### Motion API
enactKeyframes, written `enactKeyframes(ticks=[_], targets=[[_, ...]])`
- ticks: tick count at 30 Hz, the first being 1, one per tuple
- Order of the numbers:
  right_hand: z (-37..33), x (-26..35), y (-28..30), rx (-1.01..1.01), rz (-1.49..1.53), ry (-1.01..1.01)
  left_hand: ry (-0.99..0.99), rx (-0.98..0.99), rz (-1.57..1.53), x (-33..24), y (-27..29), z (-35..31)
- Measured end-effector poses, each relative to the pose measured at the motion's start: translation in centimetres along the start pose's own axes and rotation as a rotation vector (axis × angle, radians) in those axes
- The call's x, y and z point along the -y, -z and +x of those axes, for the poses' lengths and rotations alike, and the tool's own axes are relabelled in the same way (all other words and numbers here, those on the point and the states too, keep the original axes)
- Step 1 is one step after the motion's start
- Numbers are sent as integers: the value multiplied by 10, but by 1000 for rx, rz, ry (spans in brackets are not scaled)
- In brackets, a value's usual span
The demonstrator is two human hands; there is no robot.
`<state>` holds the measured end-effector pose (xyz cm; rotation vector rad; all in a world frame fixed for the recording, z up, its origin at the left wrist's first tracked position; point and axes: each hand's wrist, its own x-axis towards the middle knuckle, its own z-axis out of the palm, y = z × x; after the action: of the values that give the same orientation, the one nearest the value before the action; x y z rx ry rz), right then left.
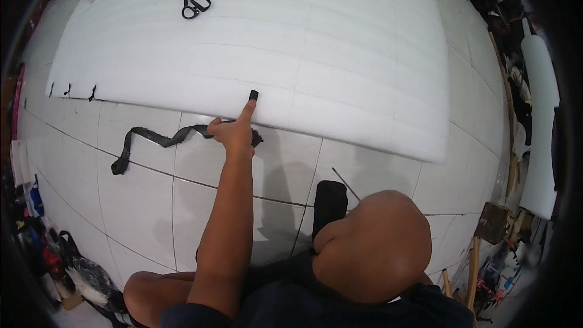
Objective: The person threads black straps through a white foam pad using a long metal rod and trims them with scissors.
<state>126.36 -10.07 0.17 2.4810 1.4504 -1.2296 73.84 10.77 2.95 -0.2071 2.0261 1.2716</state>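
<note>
My left hand [234, 132] reaches over the near edge of a big white foam sheet [340, 54]. One digit stretches forward onto a small, short black piece [254, 95] and seems to pinch it; the rest of the fingers are folded and partly hidden. A long, frayed strip of black cloth [152, 135] lies wavy on the tiles, passing behind this hand. Black-handled scissors [191, 2] rest on the sheet's far left part. Several short black ties [92, 93] sit along its near left edge. My right hand does not show.
My bent knee [388, 243] and a dark sock [331, 203] stand at the lower right, beside a thin dark rod [345, 182] on the tiled floor [139, 206]. A white roll [540, 115] and clutter line the right side. More bags and tools [85, 273] crowd the lower left.
</note>
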Motion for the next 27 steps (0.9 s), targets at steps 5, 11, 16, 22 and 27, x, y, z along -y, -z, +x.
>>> enactKeyframes(ticks=[5,11,16,22,27], targets=[[2,76,76,134,198,346,-46,148,-131,5,6,8],[-35,332,110,70,-570,437,-46,145,-142,4,12,6],[-32,404,105,-65,-822,1123,-31,114,-7,-2,11,-4],[-56,456,106,-176,-1244,1123,17,181,-64,-2,20,-2],[-60,464,108,-220,-1307,1196,41,199,-29,-3,20,3]])
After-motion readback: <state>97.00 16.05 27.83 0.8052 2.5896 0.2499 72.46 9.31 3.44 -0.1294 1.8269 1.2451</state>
